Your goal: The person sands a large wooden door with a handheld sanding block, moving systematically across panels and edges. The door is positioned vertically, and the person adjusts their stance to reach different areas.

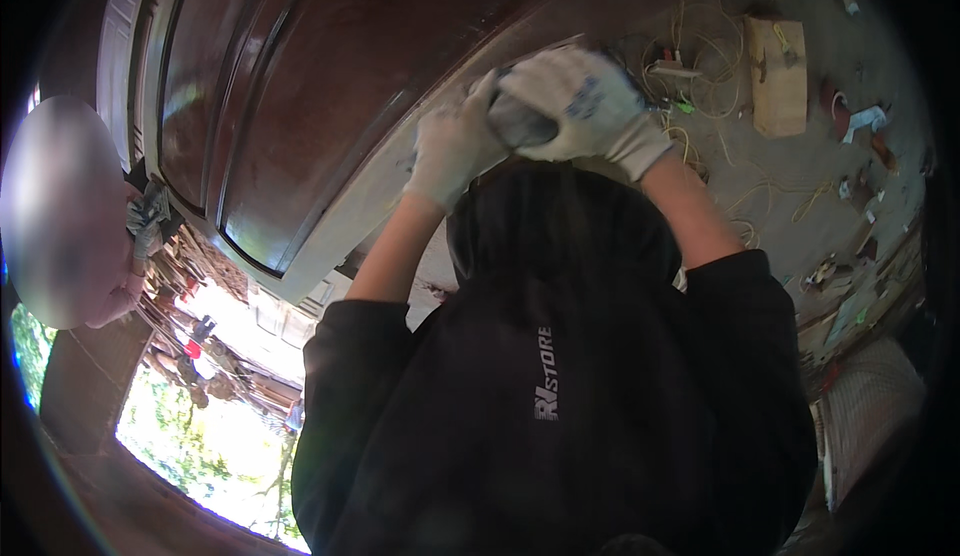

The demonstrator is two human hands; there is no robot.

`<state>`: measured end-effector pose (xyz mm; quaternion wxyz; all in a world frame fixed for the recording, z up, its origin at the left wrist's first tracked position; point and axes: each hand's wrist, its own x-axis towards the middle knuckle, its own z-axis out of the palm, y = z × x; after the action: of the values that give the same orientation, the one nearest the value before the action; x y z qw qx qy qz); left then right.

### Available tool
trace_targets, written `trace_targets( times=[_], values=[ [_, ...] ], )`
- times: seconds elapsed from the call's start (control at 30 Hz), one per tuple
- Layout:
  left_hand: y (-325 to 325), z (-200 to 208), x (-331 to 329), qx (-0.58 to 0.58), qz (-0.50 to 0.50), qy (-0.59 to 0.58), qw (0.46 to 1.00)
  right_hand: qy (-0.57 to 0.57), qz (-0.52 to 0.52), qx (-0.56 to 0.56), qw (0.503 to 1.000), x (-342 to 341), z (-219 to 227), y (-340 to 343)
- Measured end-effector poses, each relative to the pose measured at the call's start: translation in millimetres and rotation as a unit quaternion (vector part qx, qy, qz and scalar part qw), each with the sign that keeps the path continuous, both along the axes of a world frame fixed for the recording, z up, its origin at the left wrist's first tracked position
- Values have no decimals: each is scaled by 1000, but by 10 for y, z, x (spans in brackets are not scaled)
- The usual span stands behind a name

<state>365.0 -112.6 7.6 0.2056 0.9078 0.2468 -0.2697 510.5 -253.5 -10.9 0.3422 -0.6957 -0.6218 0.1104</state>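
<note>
A dark brown, glossy wooden panel (330,76) with raised mouldings spreads ahead of me, bordered by a pale edge strip (340,201). Over that strip my right hand (582,104), in a white knit glove with blue marks, curls around a grey rounded pad (520,121); its exact kind does not show. My left hand (455,146), gloved alike, is bent against the pad's left side, fingers closed. What its fingertips press on is partly hidden.
At the left another person (65,216) stands by the panel, a dark-gloved hand (148,218) near its corner. A cardboard box (778,78), loose pale cord (735,106) and scattered scraps (860,191) lie on the floor at right. Piled wood (225,361) is at lower left.
</note>
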Motion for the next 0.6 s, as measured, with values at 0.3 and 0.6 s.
trace_targets(
  times=[0.3, 0.6],
  values=[
    [192, -101, 1335, 3, -52, -119, 992, -98, -42, -156, 982, 1315, 272, 154],
    [292, -50, 53, -29, -41, -82, 995, -100, -33, -77, 991, -16, 71, 166]
  ],
)
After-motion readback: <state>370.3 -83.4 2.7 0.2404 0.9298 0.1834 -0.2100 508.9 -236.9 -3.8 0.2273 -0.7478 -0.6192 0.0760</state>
